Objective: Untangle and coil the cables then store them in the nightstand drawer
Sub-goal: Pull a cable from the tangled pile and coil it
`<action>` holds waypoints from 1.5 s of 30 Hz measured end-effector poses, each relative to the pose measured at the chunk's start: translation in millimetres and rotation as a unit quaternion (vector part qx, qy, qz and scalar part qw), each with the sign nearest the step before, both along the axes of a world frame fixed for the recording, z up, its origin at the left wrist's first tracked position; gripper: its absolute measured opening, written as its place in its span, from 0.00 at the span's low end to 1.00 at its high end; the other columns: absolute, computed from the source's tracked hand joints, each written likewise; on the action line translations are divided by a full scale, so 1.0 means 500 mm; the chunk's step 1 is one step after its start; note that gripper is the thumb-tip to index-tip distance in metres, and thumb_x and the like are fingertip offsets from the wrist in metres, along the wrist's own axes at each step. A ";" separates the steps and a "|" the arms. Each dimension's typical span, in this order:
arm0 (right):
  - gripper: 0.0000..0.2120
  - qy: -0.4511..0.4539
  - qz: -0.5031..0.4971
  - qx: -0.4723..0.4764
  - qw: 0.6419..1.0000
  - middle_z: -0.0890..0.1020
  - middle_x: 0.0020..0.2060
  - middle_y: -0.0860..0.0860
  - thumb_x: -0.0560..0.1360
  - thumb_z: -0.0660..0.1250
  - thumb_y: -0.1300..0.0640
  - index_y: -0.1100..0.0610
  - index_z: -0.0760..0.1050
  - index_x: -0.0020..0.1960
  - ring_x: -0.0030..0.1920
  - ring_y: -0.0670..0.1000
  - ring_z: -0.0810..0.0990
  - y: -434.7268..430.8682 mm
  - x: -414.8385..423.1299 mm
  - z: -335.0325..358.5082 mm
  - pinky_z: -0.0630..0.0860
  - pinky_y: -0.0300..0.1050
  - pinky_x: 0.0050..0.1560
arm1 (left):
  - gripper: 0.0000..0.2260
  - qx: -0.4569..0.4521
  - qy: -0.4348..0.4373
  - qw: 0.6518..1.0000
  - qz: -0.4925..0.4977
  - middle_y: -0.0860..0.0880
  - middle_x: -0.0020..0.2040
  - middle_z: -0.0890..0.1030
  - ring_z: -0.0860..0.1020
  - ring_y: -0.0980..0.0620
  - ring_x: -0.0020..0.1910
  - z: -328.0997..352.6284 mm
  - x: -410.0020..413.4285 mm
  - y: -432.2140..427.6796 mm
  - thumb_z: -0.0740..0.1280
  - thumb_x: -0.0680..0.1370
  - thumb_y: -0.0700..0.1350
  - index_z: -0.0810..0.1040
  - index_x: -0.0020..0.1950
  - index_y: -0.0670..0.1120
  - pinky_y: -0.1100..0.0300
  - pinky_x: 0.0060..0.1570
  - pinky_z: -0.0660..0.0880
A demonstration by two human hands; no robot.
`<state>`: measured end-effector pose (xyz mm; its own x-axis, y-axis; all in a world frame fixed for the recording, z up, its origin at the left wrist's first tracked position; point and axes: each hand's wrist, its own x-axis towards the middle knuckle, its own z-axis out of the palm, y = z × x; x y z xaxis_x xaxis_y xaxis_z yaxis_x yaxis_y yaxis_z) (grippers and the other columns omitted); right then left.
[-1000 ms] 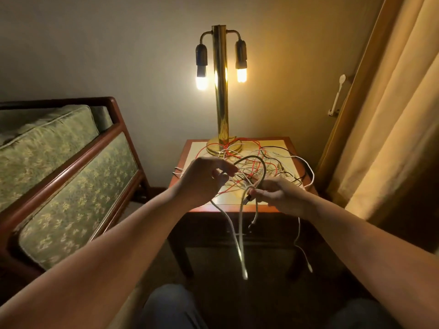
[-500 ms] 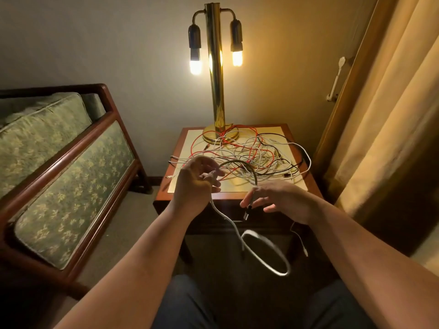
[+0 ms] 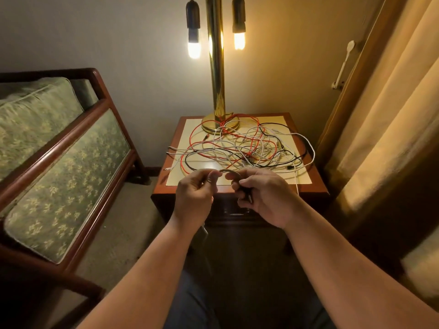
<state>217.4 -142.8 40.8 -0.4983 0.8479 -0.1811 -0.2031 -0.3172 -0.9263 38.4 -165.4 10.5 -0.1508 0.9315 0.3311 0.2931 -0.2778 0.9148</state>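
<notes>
A tangle of red, white and black cables (image 3: 240, 146) lies spread on the wooden nightstand (image 3: 316, 188). In front of its near edge, my left hand (image 3: 194, 193) and my right hand (image 3: 263, 198) pinch one pale cable (image 3: 226, 171) that arches between them. Its slack hangs below my left wrist as a blurred strand. My right hand also closes around a dark coiled part with a plug end. The drawer front (image 3: 234, 212) sits shut below the hands, mostly in shadow.
A brass lamp (image 3: 217, 67) with two lit bulbs stands at the back of the nightstand. A green upholstered sofa (image 3: 59, 148) with a wooden frame is on the left. Heavy curtains (image 3: 392, 103) hang on the right. Carpet lies between sofa and nightstand.
The long loop of cable that hung low between my hands is gathered up. My hands came closer together, and the view dropped and moved nearer the nightstand.
</notes>
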 end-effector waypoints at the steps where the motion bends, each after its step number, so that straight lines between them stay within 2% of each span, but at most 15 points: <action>1: 0.13 -0.003 0.010 0.000 1.000 0.79 0.38 0.55 0.81 0.56 0.68 0.66 0.78 0.59 0.37 0.50 0.76 -0.006 -0.001 0.002 0.73 0.44 0.37 | 0.09 -0.002 -0.010 1.000 0.010 0.52 0.36 0.79 0.76 0.52 0.34 0.000 -0.002 0.000 0.65 0.83 0.45 0.83 0.54 0.42 0.55 0.36 0.74; 5: 0.11 -0.016 0.081 0.013 0.996 0.83 0.43 0.56 0.82 0.61 0.67 0.65 0.78 0.62 0.40 0.51 0.81 -0.032 0.005 0.000 0.78 0.45 0.40 | 0.08 -0.021 -0.026 0.999 0.018 0.49 0.42 0.82 0.81 0.50 0.42 -0.006 -0.007 -0.007 0.65 0.84 0.43 0.83 0.55 0.43 0.50 0.42 0.79; 7: 0.11 0.049 0.121 0.014 0.991 0.83 0.45 0.57 0.81 0.64 0.66 0.65 0.79 0.62 0.42 0.51 0.81 -0.043 0.006 0.002 0.80 0.44 0.42 | 0.08 -0.050 -0.057 0.996 -0.052 0.47 0.48 0.84 0.83 0.47 0.50 -0.006 -0.002 -0.021 0.65 0.83 0.42 0.82 0.57 0.43 0.46 0.51 0.81; 8: 0.11 0.086 0.126 0.014 0.988 0.83 0.45 0.57 0.80 0.65 0.65 0.64 0.79 0.61 0.42 0.51 0.81 -0.045 0.003 0.002 0.80 0.44 0.42 | 0.08 -0.069 -0.088 0.989 -0.099 0.46 0.49 0.85 0.83 0.47 0.51 -0.006 0.006 -0.030 0.64 0.82 0.40 0.82 0.58 0.42 0.49 0.51 0.82; 10: 0.10 0.131 0.102 0.015 0.986 0.83 0.44 0.57 0.77 0.67 0.64 0.63 0.81 0.57 0.42 0.51 0.82 -0.042 -0.009 0.002 0.82 0.44 0.42 | 0.10 -0.119 -0.125 0.976 -0.135 0.51 0.42 0.84 0.82 0.53 0.42 -0.006 0.025 -0.048 0.61 0.83 0.35 0.81 0.54 0.43 0.60 0.40 0.79; 12: 0.08 0.159 0.059 0.016 0.985 0.83 0.43 0.57 0.77 0.67 0.66 0.63 0.81 0.55 0.41 0.51 0.83 -0.038 -0.026 0.004 0.82 0.43 0.40 | 0.12 -0.162 -0.121 0.972 -0.123 0.52 0.33 0.78 0.74 0.53 0.31 -0.010 0.039 -0.059 0.59 0.84 0.35 0.79 0.45 0.44 0.60 0.30 0.70; 15: 0.07 0.183 -0.021 0.018 0.983 0.84 0.42 0.57 0.79 0.65 0.68 0.63 0.81 0.54 0.40 0.50 0.83 -0.036 -0.043 0.005 0.82 0.42 0.40 | 0.14 -0.180 -0.064 0.972 -0.136 0.50 0.28 0.75 0.70 0.53 0.26 -0.012 0.045 -0.071 0.58 0.85 0.37 0.74 0.41 0.42 0.59 0.28 0.67; 18: 0.08 0.151 -0.082 0.051 0.984 0.85 0.43 0.57 0.80 0.64 0.69 0.62 0.81 0.53 0.41 0.51 0.83 -0.028 -0.042 0.002 0.83 0.44 0.43 | 0.12 -0.183 -0.020 0.969 -0.165 0.51 0.27 0.74 0.70 0.53 0.25 0.004 0.037 -0.082 0.59 0.86 0.42 0.77 0.45 0.42 0.60 0.29 0.68; 23: 0.06 0.035 -0.129 0.128 0.983 0.86 0.45 0.57 0.80 0.65 0.67 0.62 0.80 0.54 0.45 0.54 0.83 -0.007 -0.012 0.002 0.82 0.48 0.50 | 0.08 -0.171 -0.083 0.960 -0.205 0.47 0.28 0.71 0.66 0.51 0.26 0.035 0.013 -0.091 0.64 0.83 0.41 0.79 0.48 0.39 0.55 0.29 0.63; 25: 0.04 0.014 -0.098 0.147 0.984 0.85 0.46 0.57 0.79 0.68 0.63 0.61 0.81 0.53 0.46 0.55 0.83 -0.006 0.000 -0.002 0.81 0.49 0.50 | 0.08 -0.154 -0.126 0.955 -0.220 0.48 0.29 0.69 0.64 0.52 0.26 0.054 0.008 -0.092 0.65 0.82 0.42 0.79 0.49 0.38 0.57 0.27 0.61; 28: 0.08 0.053 -0.017 0.132 0.990 0.85 0.46 0.57 0.75 0.71 0.57 0.60 0.82 0.53 0.49 0.56 0.83 -0.012 0.006 -0.014 0.82 0.49 0.52 | 0.12 -0.134 -0.159 0.949 -0.238 0.50 0.28 0.68 0.63 0.53 0.25 0.075 -0.007 -0.086 0.66 0.79 0.45 0.79 0.50 0.35 0.58 0.25 0.60; 32: 0.10 0.050 0.057 0.144 0.987 0.82 0.47 0.59 0.79 0.66 0.60 0.63 0.81 0.56 0.47 0.56 0.82 -0.021 -0.001 -0.026 0.80 0.51 0.53 | 0.11 -0.119 -0.160 0.955 -0.218 0.50 0.26 0.67 0.62 0.55 0.23 0.083 -0.034 -0.079 0.64 0.80 0.45 0.82 0.46 0.39 0.61 0.23 0.58; 36: 0.10 0.041 0.130 0.125 0.983 0.83 0.47 0.60 0.80 0.64 0.62 0.66 0.79 0.56 0.45 0.53 0.82 -0.037 -0.014 -0.027 0.81 0.48 0.50 | 0.14 -0.090 -0.125 0.971 -0.185 0.53 0.25 0.67 0.60 0.56 0.22 0.079 -0.047 -0.074 0.65 0.81 0.46 0.80 0.44 0.36 0.61 0.23 0.55; 41: 0.09 0.028 0.159 0.089 0.983 0.81 0.43 0.58 0.79 0.64 0.62 0.64 0.79 0.55 0.42 0.53 0.82 -0.051 -0.021 -0.025 0.81 0.46 0.47 | 0.13 -0.050 -0.091 0.987 -0.124 0.51 0.29 0.78 0.70 0.56 0.24 0.062 -0.040 -0.069 0.68 0.79 0.45 0.80 0.44 0.35 0.61 0.25 0.64; 45: 0.07 0.107 0.128 0.040 0.985 0.80 0.40 0.55 0.80 0.62 0.63 0.63 0.78 0.52 0.39 0.51 0.79 -0.083 -0.036 -0.035 0.80 0.43 0.42 | 0.09 -0.057 -0.129 0.984 -0.112 0.45 0.36 0.80 0.76 0.50 0.32 0.032 -0.043 -0.062 0.71 0.80 0.45 0.81 0.50 0.39 0.55 0.33 0.72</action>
